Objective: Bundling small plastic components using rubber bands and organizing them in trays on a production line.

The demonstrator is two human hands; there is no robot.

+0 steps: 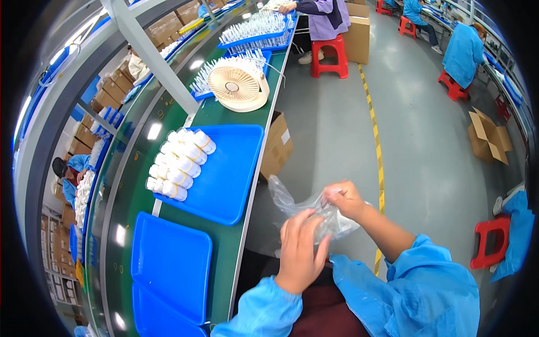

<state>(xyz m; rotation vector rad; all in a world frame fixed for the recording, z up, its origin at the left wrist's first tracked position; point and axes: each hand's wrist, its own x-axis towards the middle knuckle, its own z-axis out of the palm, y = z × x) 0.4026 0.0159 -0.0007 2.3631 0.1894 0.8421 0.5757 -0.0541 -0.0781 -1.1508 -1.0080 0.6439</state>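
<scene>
A clear, crinkled plastic bag [285,197] is in front of me, beyond the table's edge, with something white showing in its lower right part. My right hand [343,199] is closed, pinching the bag's upper part between thumb and fingers. Against the bag's near side is my left hand [300,250], its fingers stretched and apart, with the thumb separate. To the left, a blue tray [233,177] on the table carries several white rolled bundles [181,160] with yellowish bands, grouped on its left side.
Two overlapping blue trays [171,264] lie nearer on the green table [227,281]. A cream fan [238,87] stands farther up, before trays of slender clear-and-white items [255,29]. A cardboard box [278,146] sits below the table. Red stools [330,59] and seated co-workers are around.
</scene>
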